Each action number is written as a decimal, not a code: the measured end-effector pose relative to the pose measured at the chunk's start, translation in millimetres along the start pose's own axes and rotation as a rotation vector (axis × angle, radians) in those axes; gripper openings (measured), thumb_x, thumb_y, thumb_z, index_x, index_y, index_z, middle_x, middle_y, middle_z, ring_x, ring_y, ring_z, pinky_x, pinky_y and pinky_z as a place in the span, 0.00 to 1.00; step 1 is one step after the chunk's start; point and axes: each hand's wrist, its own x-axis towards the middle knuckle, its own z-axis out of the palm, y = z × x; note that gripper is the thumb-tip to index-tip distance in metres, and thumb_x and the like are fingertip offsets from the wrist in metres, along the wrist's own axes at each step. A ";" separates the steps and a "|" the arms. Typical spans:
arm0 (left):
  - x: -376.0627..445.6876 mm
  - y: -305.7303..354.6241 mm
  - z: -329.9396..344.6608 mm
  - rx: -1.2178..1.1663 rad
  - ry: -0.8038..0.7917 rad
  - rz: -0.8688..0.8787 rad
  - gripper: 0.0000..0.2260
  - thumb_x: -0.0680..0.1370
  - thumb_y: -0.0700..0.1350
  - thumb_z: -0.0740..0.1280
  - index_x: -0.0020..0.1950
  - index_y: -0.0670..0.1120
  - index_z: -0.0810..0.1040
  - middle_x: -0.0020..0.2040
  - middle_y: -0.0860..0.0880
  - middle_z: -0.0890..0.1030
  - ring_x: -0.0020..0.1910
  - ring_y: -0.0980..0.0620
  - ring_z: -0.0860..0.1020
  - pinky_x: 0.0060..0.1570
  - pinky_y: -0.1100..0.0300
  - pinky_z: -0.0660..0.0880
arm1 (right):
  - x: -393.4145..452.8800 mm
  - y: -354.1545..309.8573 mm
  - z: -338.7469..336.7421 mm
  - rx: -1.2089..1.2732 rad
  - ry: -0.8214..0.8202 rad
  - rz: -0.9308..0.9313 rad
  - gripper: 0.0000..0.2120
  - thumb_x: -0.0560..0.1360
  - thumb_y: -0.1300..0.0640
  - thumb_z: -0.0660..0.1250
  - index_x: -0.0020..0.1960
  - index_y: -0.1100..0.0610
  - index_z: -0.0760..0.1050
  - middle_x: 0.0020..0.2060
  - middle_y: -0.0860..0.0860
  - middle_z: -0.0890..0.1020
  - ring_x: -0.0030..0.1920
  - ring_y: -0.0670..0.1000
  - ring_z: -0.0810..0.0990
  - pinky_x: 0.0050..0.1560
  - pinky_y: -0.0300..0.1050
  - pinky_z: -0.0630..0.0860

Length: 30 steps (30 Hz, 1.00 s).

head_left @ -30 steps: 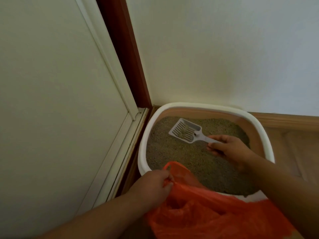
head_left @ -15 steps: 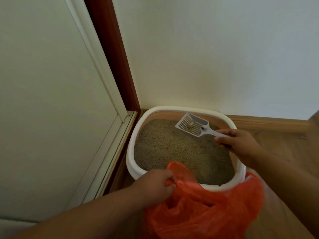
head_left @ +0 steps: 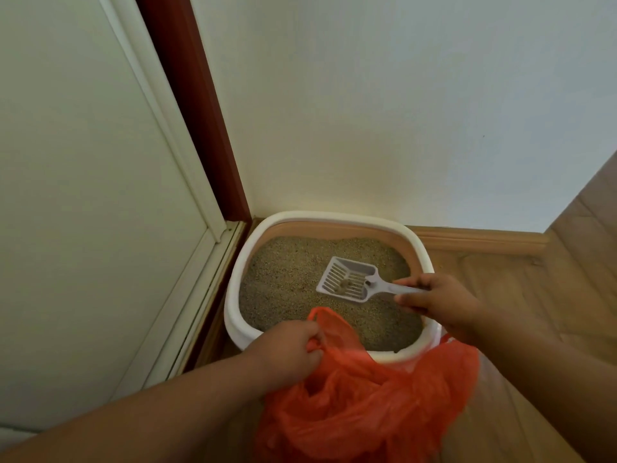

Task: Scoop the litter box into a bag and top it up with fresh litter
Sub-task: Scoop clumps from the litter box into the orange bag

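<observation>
One litter box (head_left: 233,315), one slotted scoop (head_left: 347,282), one orange bag (head_left: 367,406). Right hand (head_left: 437,304) clamped on scoop handle, scoop over litter (head_left: 283,282); left hand (head_left: 287,355) clamped on bag rim.

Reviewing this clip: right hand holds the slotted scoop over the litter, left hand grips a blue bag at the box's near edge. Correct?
Not quite: the head view shows the bag is orange, not blue. The rest holds: right hand holds the scoop, left hand grips the bag.

A plain white wall (head_left: 384,105) fills the upper right of the frame. At the left stands a pale door panel (head_left: 76,195), with a dark red frame strip (head_left: 193,111) beside it. Wooden floor (head_left: 551,295) and a wooden skirting board (head_left: 477,240) lie at the right.
</observation>
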 end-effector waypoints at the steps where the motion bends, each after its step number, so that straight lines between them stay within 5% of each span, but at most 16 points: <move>1: -0.4 0.5 -0.8 0.006 0.006 -0.006 0.09 0.78 0.50 0.68 0.57 0.53 0.82 0.53 0.54 0.82 0.53 0.55 0.80 0.57 0.55 0.78 | -1.3 0.7 0.0 0.005 -0.007 0.004 0.15 0.69 0.65 0.78 0.54 0.57 0.85 0.52 0.56 0.86 0.54 0.56 0.85 0.59 0.55 0.82; 8: -6.3 -3.6 -10.4 -0.017 -0.011 -0.070 0.24 0.73 0.50 0.75 0.68 0.55 0.74 0.63 0.53 0.75 0.60 0.54 0.77 0.61 0.56 0.77 | -8.2 -2.3 0.9 0.051 -0.056 -0.008 0.16 0.69 0.65 0.78 0.56 0.57 0.84 0.54 0.58 0.85 0.57 0.58 0.84 0.60 0.56 0.81; 12: -10.3 -2.1 -11.2 0.053 -0.139 -0.113 0.53 0.66 0.54 0.82 0.82 0.55 0.52 0.77 0.49 0.62 0.74 0.47 0.68 0.69 0.53 0.72 | -11.5 -9.3 -7.0 0.009 -0.106 -0.024 0.15 0.69 0.63 0.78 0.54 0.55 0.86 0.53 0.59 0.85 0.55 0.59 0.84 0.58 0.56 0.82; 15: -13.0 -1.3 -11.2 0.098 -0.192 -0.102 0.64 0.64 0.57 0.83 0.83 0.58 0.38 0.82 0.48 0.53 0.79 0.45 0.62 0.74 0.49 0.68 | -12.7 -21.2 -20.6 0.031 -0.087 -0.078 0.16 0.70 0.65 0.75 0.57 0.57 0.84 0.53 0.59 0.85 0.50 0.55 0.84 0.49 0.47 0.82; 21: -12.8 2.9 -12.6 0.030 -0.168 -0.120 0.69 0.60 0.61 0.84 0.78 0.66 0.30 0.83 0.48 0.53 0.79 0.44 0.63 0.73 0.46 0.69 | -11.8 -48.6 -50.5 0.099 0.008 -0.122 0.19 0.69 0.65 0.75 0.60 0.59 0.82 0.52 0.57 0.85 0.47 0.51 0.83 0.50 0.45 0.78; 30: -9.9 10.1 -23.4 -0.269 -0.104 -0.190 0.67 0.65 0.43 0.84 0.80 0.63 0.32 0.78 0.50 0.66 0.71 0.48 0.72 0.64 0.55 0.76 | -31.4 -57.2 -44.9 -0.201 -0.189 -0.167 0.15 0.70 0.66 0.77 0.55 0.56 0.85 0.51 0.56 0.85 0.48 0.51 0.83 0.48 0.45 0.80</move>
